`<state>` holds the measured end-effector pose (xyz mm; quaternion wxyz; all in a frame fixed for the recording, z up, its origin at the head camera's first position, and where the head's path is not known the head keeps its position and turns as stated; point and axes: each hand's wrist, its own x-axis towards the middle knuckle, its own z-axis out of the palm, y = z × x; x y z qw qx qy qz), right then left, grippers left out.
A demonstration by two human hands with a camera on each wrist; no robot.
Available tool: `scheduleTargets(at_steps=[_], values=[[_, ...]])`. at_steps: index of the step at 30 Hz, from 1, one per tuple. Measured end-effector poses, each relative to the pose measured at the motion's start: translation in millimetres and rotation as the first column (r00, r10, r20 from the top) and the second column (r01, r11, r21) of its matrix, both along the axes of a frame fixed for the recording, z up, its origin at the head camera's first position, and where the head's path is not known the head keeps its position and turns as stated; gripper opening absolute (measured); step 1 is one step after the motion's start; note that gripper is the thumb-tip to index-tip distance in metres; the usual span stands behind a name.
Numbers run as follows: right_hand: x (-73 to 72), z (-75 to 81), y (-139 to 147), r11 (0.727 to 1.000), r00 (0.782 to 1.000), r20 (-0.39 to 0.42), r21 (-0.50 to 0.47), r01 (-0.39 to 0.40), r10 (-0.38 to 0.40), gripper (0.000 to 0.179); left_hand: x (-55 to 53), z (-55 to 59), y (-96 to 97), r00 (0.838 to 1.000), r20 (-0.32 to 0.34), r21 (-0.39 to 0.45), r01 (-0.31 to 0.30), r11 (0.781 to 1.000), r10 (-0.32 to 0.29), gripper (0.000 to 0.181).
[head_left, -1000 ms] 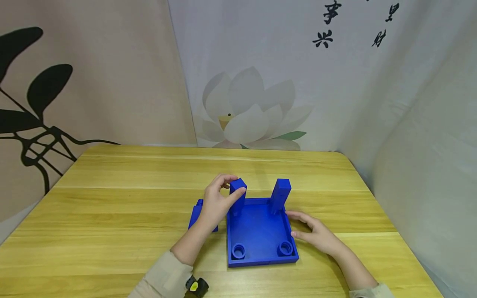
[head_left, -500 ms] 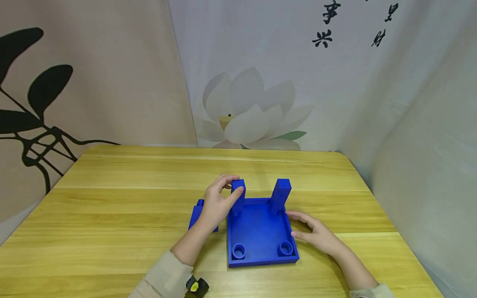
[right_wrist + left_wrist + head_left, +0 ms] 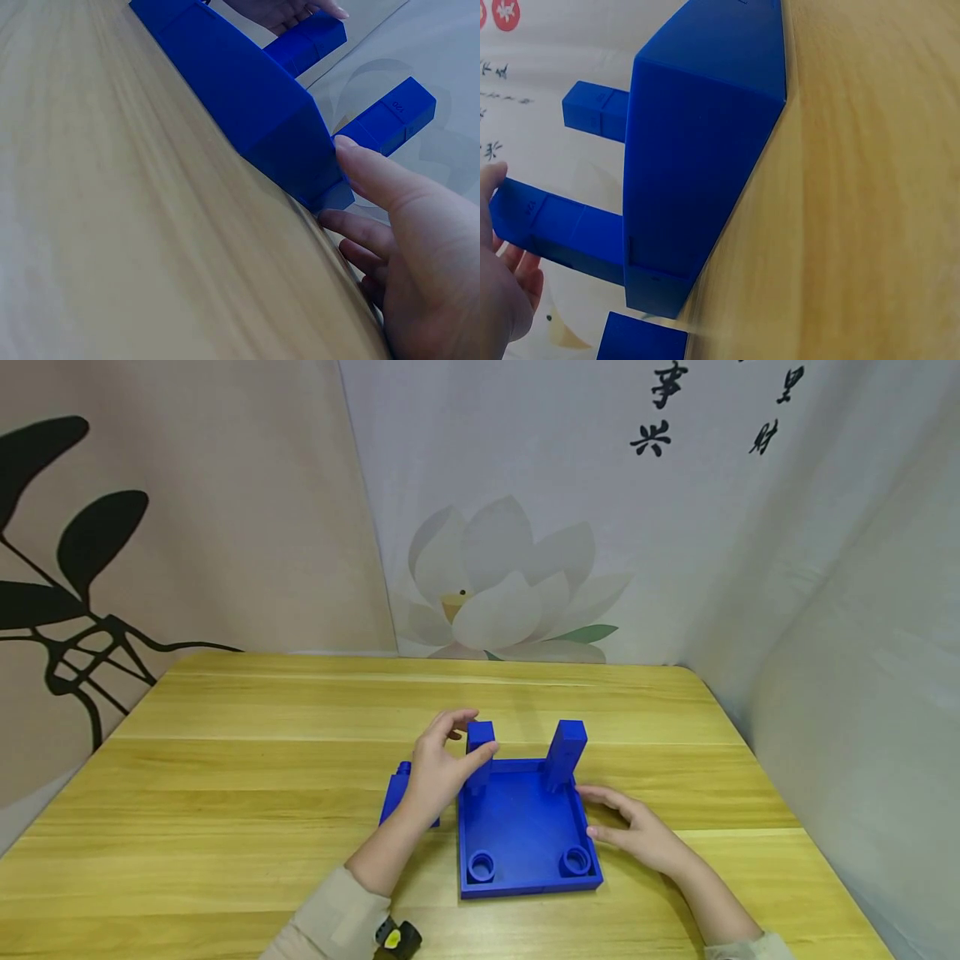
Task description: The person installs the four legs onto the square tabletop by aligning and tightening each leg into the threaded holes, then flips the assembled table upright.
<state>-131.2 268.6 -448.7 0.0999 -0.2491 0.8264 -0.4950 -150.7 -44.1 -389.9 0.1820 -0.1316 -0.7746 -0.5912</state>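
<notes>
A square blue plastic tray-like base (image 3: 525, 827) with a low rim lies on the table. Blue square legs stand upright at its two far corners. My left hand (image 3: 438, 764) is at the far-left leg (image 3: 480, 737), thumb across its near face and fingers behind it. In the left wrist view, the thumb and fingers lie around that leg's upper end (image 3: 555, 221). My right hand (image 3: 641, 835) rests its fingertips at the base's right side. The right wrist view shows the right thumb (image 3: 375, 176) at the rim by the far-right leg (image 3: 390, 116).
Round threaded sockets, the left one (image 3: 481, 866) and the right one (image 3: 574, 861), sit in the base's near corners. Another blue piece (image 3: 393, 795) with a threaded end lies left of the base, partly behind my left forearm. The wooden table (image 3: 225, 793) extends around; a curtain hangs behind.
The far-left leg has turned about its upright axis, its top now squared with the base. My left fingertips have shifted slightly apart on it. The right hand and base stay put.
</notes>
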Motion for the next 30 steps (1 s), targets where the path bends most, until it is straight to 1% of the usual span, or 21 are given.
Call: scheduleTargets(at_steps=[4,15,24,30], values=[[0.4,0.6,0.1,1.0,1.0,0.0,-0.001,0.001,-0.001,0.05,-0.5,-0.7,1.6,1.0,0.006,0.0,-0.029,1.0,0.029,0.045],[-0.1,-0.3,1.3,1.0,1.0,-0.004,0.007,0.003,-0.003,0.049,1.9,3.0,4.6,0.996,0.001,-0.009,-0.085,0.996,0.085,0.039],[-0.4,-0.7,1.1,1.0,1.0,-0.005,0.01,0.006,-0.006,0.05,1.5,3.3,6.8,0.995,-0.022,-0.002,-0.096,0.995,0.096,0.033],[-1.1,-1.9,1.4,1.0,1.0,-0.002,0.007,0.002,-0.002,0.05,1.3,2.1,5.4,0.996,-0.026,-0.009,-0.086,0.996,0.086,0.036]])
